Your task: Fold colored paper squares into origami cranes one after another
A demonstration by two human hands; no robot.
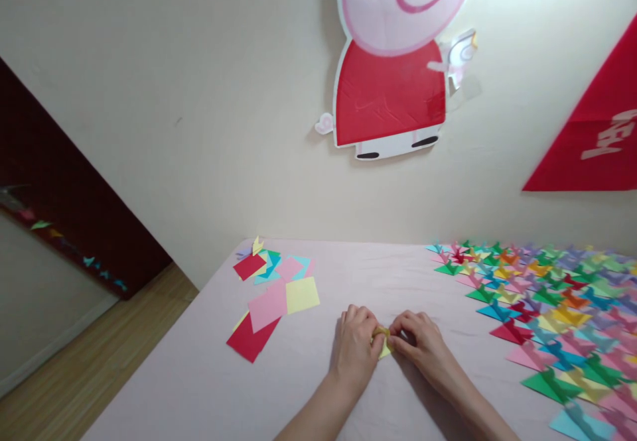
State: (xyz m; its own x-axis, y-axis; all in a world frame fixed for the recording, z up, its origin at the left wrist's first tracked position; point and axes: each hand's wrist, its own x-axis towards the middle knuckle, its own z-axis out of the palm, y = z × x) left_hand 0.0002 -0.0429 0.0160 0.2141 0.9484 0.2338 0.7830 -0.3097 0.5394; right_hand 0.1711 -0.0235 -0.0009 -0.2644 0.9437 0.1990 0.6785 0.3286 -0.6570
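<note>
My left hand [354, 348] and my right hand [417, 341] meet over the pink tablecloth [199, 381], fingers curled and pinched on a small folded piece of yellow paper [383, 345]. Most of the paper is hidden between the fingertips. To the left lies a loose pile of flat coloured paper squares [279, 295], with a red sheet [251, 338], a pink one and a yellow one on top.
Several rows of finished folded paper cranes [547, 315] in many colours cover the right side of the table. A cartoon pig cutout [393, 63] and a red banner [592, 136] hang on the wall behind. Wooden floor [74, 375] lies beyond the table's left edge.
</note>
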